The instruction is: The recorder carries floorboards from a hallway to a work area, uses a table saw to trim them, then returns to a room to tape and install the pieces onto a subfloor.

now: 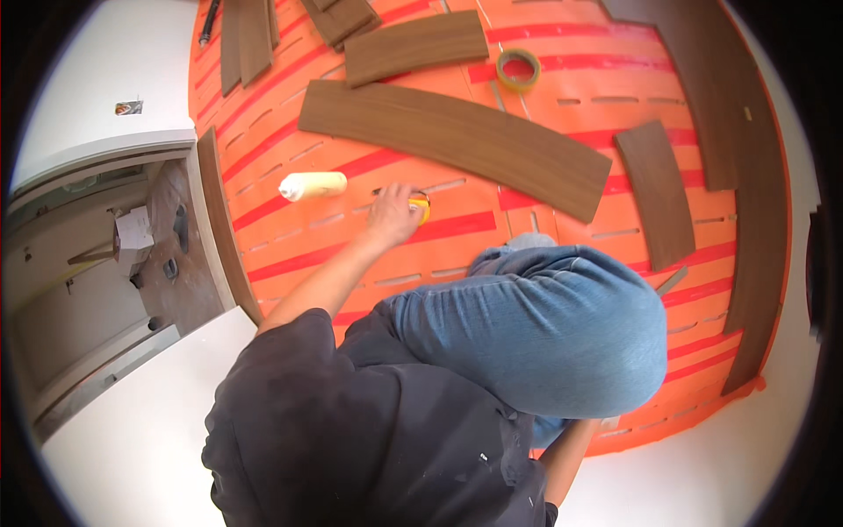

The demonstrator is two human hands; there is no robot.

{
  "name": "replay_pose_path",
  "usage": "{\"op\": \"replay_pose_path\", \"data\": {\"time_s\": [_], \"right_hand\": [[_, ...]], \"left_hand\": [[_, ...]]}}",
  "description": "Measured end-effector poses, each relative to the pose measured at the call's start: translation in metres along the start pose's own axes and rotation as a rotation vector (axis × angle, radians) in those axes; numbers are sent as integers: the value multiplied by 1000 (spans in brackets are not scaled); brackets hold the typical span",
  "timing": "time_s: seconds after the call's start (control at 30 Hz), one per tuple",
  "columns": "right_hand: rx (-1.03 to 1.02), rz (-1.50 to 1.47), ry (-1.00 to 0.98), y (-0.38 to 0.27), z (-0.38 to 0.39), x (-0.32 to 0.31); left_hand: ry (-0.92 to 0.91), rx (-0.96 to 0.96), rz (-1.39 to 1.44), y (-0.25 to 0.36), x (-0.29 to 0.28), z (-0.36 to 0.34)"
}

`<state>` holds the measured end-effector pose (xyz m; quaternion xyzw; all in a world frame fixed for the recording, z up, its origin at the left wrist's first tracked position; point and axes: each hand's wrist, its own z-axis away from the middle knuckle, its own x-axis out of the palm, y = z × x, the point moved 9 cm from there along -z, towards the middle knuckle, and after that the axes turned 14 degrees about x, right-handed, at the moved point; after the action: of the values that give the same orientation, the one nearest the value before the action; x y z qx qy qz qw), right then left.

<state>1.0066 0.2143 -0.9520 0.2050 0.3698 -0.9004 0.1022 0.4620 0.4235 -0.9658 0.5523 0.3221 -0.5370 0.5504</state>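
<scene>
My left hand (392,215) reaches down to the orange underlay (299,250), its fingers closed on a small yellow and black tool that looks like a tape measure (421,209). A thin dark item pokes out by the fingers; I cannot make out its kind. Just left of this hand lies a pale yellow bottle (314,185) with a white tip. Beyond it a long brown floor plank (457,145) rests loose and slanted. My right forearm (569,461) runs down beside my bent knee, which hides that hand's fingers.
More loose planks (417,46) lie at the far side, by a roll of tape (518,68). A short plank (657,195) lies right, near laid flooring (757,220) along the wall. A doorway (189,176) opens on the left. My jeans-clad leg (544,334) fills the middle.
</scene>
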Motion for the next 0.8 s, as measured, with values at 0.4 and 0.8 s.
{"op": "replay_pose_path", "data": {"time_s": [0.4, 0.8], "right_hand": [[25, -245, 277, -44, 25, -34], [133, 128, 661, -30, 130, -89]], "left_hand": [[-390, 206, -154, 64, 10, -143], [94, 547, 24, 151, 66, -378]]}}
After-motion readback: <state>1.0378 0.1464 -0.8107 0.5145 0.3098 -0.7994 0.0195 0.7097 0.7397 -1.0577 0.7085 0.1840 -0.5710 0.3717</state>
